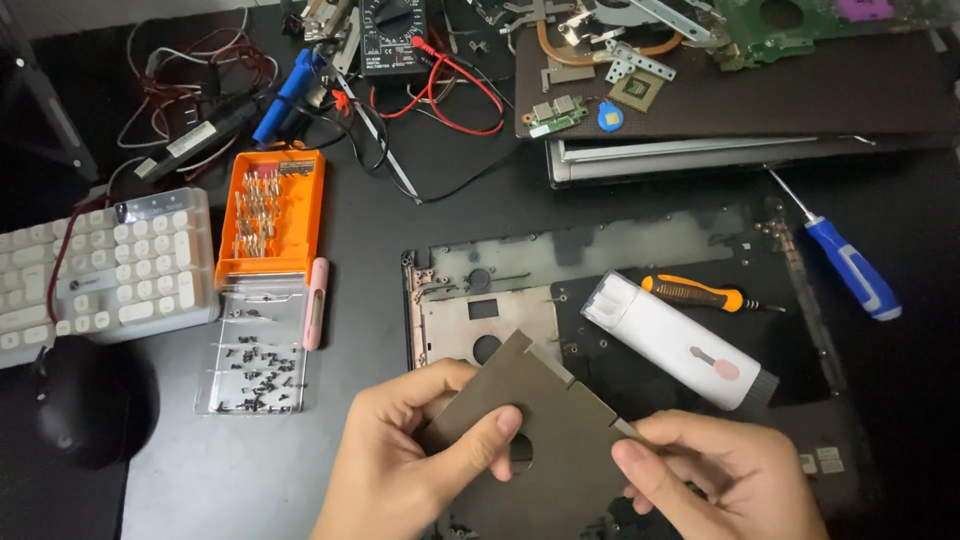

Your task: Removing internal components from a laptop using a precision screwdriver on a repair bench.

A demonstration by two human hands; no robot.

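One thin grey-brown cover plate (pixel 545 425), with a round hole, is held between both hands just above the open laptop base (pixel 600 270). Left hand (pixel 405 465) fingers are closed, pinching its left edge, thumb by the hole; right hand (pixel 715 480) fingers are closed on its right corner. Risk: uneven pull could bend the plate, or it slips onto the base. Beyond the fingers: one white cleaning tool (pixel 680 340), two screwdrivers, orange (pixel 700 294) and blue (pixel 850 265). Left of the fingers: one orange bit case (pixel 272 212), one clear screw tray (pixel 252 350), one keyboard (pixel 105 270), one mouse (pixel 85 400) on the counter.
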